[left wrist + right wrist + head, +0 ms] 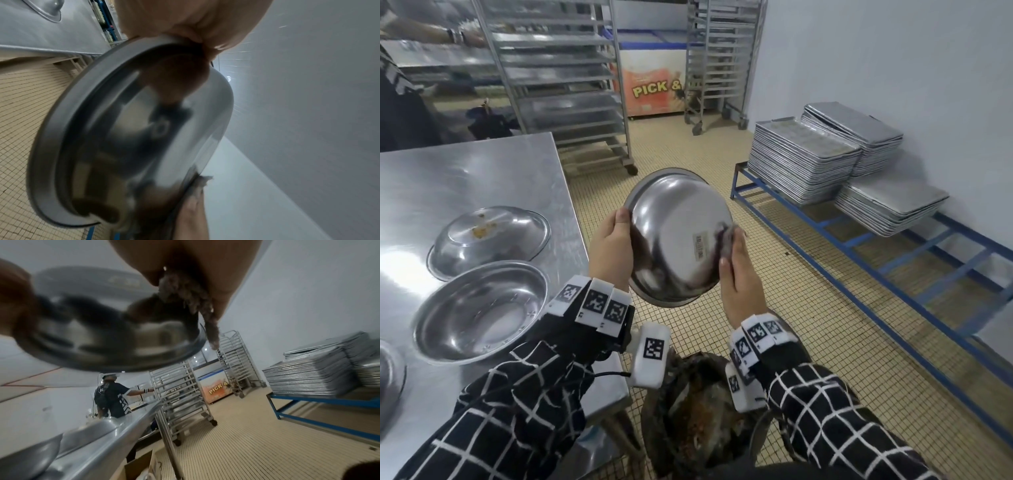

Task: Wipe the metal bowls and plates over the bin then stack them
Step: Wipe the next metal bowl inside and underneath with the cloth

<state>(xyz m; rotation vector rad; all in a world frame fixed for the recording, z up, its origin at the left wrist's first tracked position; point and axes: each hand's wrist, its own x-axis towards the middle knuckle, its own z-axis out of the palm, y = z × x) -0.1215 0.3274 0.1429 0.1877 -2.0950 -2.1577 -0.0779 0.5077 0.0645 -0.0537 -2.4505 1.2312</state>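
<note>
Checked sleeves, two hands wiping a steel bowl (676, 236) above a bin (698, 411).
Left hand (613, 246) grips its rim; right hand (736, 270) presses a cloth (727, 241). Light, stiff, likely slippery.

Silver bowl (674, 236), black-and-white checked sleeves (517, 404), blue rack frame (859, 246), beige tiled floor (808, 325).

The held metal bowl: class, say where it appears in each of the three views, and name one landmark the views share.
Head: held metal bowl centre, above the bin.
Left wrist: fills the middle.
Right wrist: upper left, blurred.
Shared landmark: steel table.
</note>
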